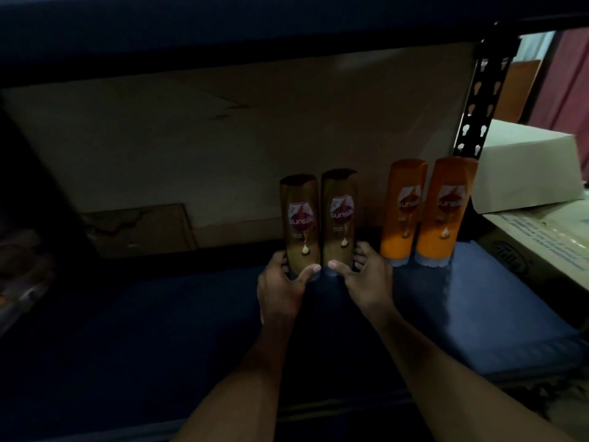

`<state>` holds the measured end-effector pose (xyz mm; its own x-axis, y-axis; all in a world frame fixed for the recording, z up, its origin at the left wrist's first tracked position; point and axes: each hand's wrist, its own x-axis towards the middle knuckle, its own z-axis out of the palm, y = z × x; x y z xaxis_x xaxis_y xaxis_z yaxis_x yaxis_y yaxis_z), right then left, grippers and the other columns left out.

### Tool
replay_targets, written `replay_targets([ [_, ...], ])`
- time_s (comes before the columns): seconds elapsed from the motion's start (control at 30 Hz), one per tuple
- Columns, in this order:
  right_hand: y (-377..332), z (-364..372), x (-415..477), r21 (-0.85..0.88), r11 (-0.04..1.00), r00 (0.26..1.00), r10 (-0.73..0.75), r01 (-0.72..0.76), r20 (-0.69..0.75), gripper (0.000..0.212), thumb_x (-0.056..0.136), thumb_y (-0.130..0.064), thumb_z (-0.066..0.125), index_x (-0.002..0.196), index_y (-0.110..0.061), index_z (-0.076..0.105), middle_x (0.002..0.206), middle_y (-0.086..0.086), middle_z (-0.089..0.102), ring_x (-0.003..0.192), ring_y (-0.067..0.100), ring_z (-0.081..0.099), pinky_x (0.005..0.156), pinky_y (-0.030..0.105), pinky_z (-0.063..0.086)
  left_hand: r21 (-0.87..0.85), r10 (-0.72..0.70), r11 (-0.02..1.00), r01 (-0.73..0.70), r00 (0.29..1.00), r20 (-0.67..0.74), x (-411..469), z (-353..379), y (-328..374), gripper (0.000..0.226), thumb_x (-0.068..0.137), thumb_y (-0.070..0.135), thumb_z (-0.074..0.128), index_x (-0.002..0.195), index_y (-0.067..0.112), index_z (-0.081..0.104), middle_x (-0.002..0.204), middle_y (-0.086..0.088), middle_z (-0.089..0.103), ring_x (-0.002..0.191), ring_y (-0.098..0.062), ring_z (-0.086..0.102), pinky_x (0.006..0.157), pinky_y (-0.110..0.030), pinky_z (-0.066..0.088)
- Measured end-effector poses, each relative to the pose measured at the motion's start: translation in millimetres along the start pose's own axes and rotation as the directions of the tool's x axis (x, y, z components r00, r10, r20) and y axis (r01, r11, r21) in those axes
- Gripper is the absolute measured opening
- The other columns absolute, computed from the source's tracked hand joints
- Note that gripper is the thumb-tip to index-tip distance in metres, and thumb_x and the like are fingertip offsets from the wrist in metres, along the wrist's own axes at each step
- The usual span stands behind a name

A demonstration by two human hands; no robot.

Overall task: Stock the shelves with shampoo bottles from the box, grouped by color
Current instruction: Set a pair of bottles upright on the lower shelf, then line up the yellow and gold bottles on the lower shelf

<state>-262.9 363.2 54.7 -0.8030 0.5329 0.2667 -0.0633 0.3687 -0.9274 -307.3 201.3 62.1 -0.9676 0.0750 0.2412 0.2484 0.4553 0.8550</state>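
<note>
Two brown shampoo bottles stand side by side, cap down, on the dark blue shelf [159,314]. My left hand [280,288] grips the base of the left brown bottle [300,218], thumb across its front. My right hand [366,279] grips the base of the right brown bottle [339,215] the same way. To their right stand two orange bottles, the nearer orange bottle [403,212] and the far orange bottle [444,212], close together by the shelf's right end.
A black slotted upright [481,100] marks the shelf's right end. Beyond it sit a white box [526,167] and a printed carton [541,237]. A pale cardboard-patched wall [223,148] backs the shelf; another shelf board [223,30] hangs overhead. Dim items lie far left.
</note>
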Motion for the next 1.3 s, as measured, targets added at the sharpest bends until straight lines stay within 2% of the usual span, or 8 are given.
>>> replay_targets([
  [0.33, -3, 0, -2, -0.03, 0.999, 1.0, 0.013, -0.013, 0.002, 0.047, 0.082, -0.022, 0.084, 0.122, -0.026, 0.059, 0.112, -0.013, 0.063, 0.107, 0.003, 0.06, 0.082, 0.012, 0.043, -0.003, -0.013, 1.0, 0.013, 1.0, 0.002, 1, 1, -1, 0.049, 0.077, 0.052, 0.084, 0.113, 0.028, 0.062, 0.104, 0.015, 0.064, 0.101, -0.007, 0.061, 0.081, -0.026, 0.048],
  [0.47, -3, -1, -1, -0.05, 0.998, 1.0, 0.03, -0.03, 0.009, 0.049, 0.083, -0.022, 0.084, 0.124, -0.027, 0.057, 0.118, -0.011, 0.064, 0.116, 0.009, 0.06, 0.091, 0.021, 0.047, -0.011, -0.003, 1.0, 0.003, 1.0, -0.012, 1, 1, -2, 0.054, 0.076, 0.054, 0.085, 0.116, 0.024, 0.064, 0.111, 0.008, 0.071, 0.102, -0.01, 0.065, 0.081, -0.029, 0.053],
  [0.63, -10, -12, -16, -0.107, 0.99, 0.996, 0.093, -0.093, -0.005, 0.088, 0.083, -0.021, 0.085, 0.155, -0.012, 0.036, 0.152, 0.007, 0.049, 0.14, 0.022, 0.046, 0.115, 0.042, 0.042, -0.065, -0.039, 0.997, 0.04, 0.999, 0.023, -3, -5, 3, 0.07, 0.072, 0.043, 0.091, 0.129, 0.015, 0.061, 0.121, -0.001, 0.07, 0.105, -0.011, 0.063, 0.086, -0.027, 0.052],
  [0.8, -13, -29, -55, -0.162, 0.984, 0.997, 0.08, -0.077, 0.013, 0.083, 0.087, -0.005, 0.077, 0.157, -0.011, 0.032, 0.156, 0.006, 0.045, 0.142, 0.018, 0.044, 0.118, 0.039, 0.039, -0.08, -0.016, 0.997, 0.021, 0.998, 0.06, -35, -25, -1, 0.095, 0.074, 0.029, 0.093, 0.152, 0.012, 0.042, 0.145, -0.006, 0.055, 0.121, -0.011, 0.053, 0.099, -0.025, 0.045],
  [0.93, -27, -39, -98, -0.113, 0.992, 0.997, 0.065, -0.061, 0.035, 0.078, 0.09, 0.001, 0.071, 0.157, -0.014, 0.034, 0.155, 0.003, 0.045, 0.141, 0.015, 0.043, 0.115, 0.028, 0.037, -0.031, 0.088, 0.996, -0.085, 0.989, 0.116, -79, -58, -4, 0.082, 0.077, 0.031, 0.089, 0.147, 0.023, 0.048, 0.146, 0.006, 0.05, 0.127, -0.008, 0.05, 0.099, -0.023, 0.044],
  [1.03, -42, -43, -140, -0.093, 0.995, 0.999, 0.026, -0.022, 0.044, 0.074, 0.09, 0.004, 0.068, 0.154, -0.022, 0.039, 0.151, -0.004, 0.046, 0.135, 0.006, 0.045, 0.115, 0.029, 0.041, 0.014, 0.184, 0.982, -0.187, 0.976, 0.119, -125, -91, -4, 0.063, 0.081, 0.032, 0.086, 0.136, 0.034, 0.056, 0.137, 0.014, 0.052, 0.128, -0.006, 0.05, 0.101, -0.025, 0.048],
  [1.2, -51, -43, -226, -0.176, 0.941, 0.943, -0.311, 0.288, -0.12, 0.061, 0.082, 0.013, 0.062, 0.136, -0.016, 0.061, 0.136, -0.001, 0.044, 0.13, 0.009, 0.048, 0.108, 0.026, 0.045, 0.12, 0.338, 0.931, -0.343, 0.939, 0.066, -210, -129, -15, 0.047, 0.086, 0.032, 0.083, 0.128, 0.026, 0.065, 0.141, 0.009, 0.055, 0.132, -0.011, 0.048, 0.111, -0.02, 0.035],
  [1.3, -37, -38, -275, -0.181, 0.946, 0.952, -0.29, 0.269, -0.099, 0.059, 0.081, 0.014, 0.057, 0.134, -0.013, 0.062, 0.134, 0.003, 0.045, 0.129, 0.016, 0.05, 0.106, 0.035, 0.049, 0.174, 0.316, 0.93, -0.323, 0.946, 0.064, -257, -136, -34, 0.04, 0.087, 0.028, 0.083, 0.124, 0.023, 0.068, 0.14, 0.005, 0.056, 0.13, -0.015, 0.049, 0.11, -0.024, 0.036],
])
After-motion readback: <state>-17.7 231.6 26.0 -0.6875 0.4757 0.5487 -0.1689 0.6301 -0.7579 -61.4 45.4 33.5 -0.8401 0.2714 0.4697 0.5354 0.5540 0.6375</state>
